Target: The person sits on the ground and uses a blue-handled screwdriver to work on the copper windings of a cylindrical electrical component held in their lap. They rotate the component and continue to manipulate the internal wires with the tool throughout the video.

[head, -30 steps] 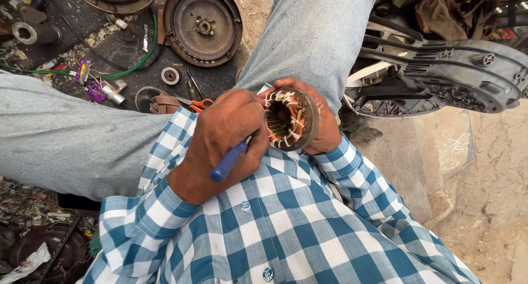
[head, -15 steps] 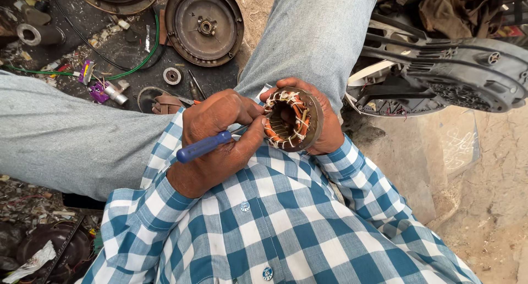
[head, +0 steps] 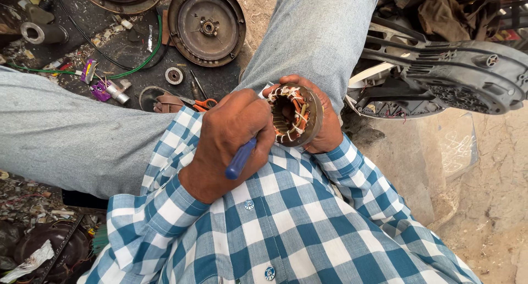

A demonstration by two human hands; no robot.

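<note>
A round motor stator sits in front of the person's chest, above the lap, tilted so its open centre faces the camera. It is a dark metal ring with a rusty brown outer rim, and around the inside runs a crown of copper-coloured coils bound with pale, whitish wrapping; the hollow middle is dark. The right hand cups it from behind and below, fingers curled closed around the rim. The left hand is clenched around a tool with a blue handle, whose end pokes out under the palm; the working tip is hidden behind the hand at the stator's near edge. Both forearms wear blue-and-white checked sleeves, and grey trousers cover the spread legs. On the dirty floor beyond lie a round rusty rotor disc, orange-handled scissors and a green wire. A dark plastic engine housing lies to the right.
</note>
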